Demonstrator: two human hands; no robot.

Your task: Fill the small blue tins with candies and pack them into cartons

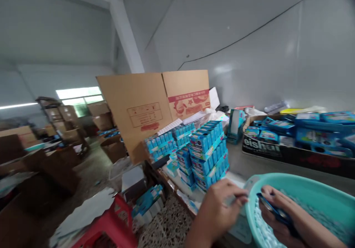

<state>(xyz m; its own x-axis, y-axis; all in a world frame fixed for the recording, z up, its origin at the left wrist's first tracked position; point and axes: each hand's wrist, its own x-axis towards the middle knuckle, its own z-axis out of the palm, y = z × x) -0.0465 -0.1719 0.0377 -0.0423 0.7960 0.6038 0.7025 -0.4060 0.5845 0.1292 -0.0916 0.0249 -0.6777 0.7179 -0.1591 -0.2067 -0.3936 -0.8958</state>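
My left hand (217, 213) is at the near rim of a turquoise basin (294, 177). Its thumb and forefinger are pinched together, and what they hold, if anything, is too small and blurred to name. Over the basin, my right hand (285, 213) is closed around a dark blue tool with a shiny metal part (273, 208); its exact kind is unclear. Many small pale turquoise pieces (259, 222) lie in the basin, partly hidden by my right hand and forearm. Just beyond my left hand rise stacked blue printed boxes (206, 155).
An open carton (277, 155) full of blue packages stands behind the basin. Large cardboard sheets (144, 118) stand upright behind the stacks. A red plastic stool (111, 226) is on the floor at left, near loose blue boxes (151, 200). More cartons (63, 116) fill the background.
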